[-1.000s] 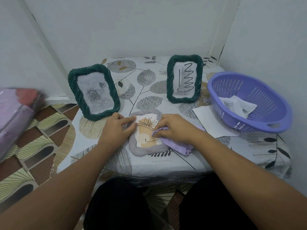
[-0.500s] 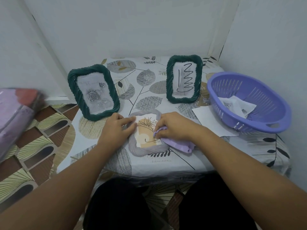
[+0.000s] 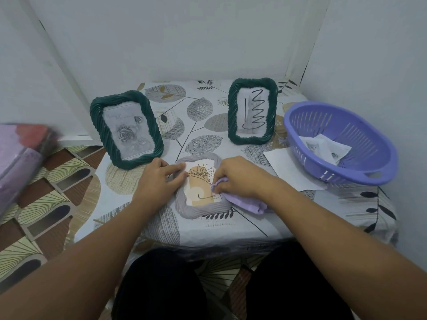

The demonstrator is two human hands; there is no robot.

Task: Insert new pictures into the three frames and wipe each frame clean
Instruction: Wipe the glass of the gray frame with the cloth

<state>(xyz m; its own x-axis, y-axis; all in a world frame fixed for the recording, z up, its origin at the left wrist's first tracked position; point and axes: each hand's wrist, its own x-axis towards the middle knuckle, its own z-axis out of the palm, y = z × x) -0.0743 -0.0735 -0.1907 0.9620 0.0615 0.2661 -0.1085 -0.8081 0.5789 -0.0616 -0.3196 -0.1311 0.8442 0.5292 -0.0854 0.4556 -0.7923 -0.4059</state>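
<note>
colours and patterns of the items in view

the tablecloth [image 3: 231, 229] is printed pale grey-white with hatched grey, beige and ochre leaves on thin dark stems. two upright frames are finished in dark green with a twisted rope relief: the left frame [image 3: 126, 129] shows grey roses, the right frame [image 3: 252, 110] a black zigzag line on pale grey. the flat frame [image 3: 203, 210] is ribbed lilac-grey, its picture [image 3: 201, 183] cream and tan with a black line-drawn plant. the cloth [image 3: 246, 204] is lavender. the slotted basket [image 3: 342, 144] is violet. the floor [image 3: 46, 195] is tiled brown with cream fan motifs.
</note>
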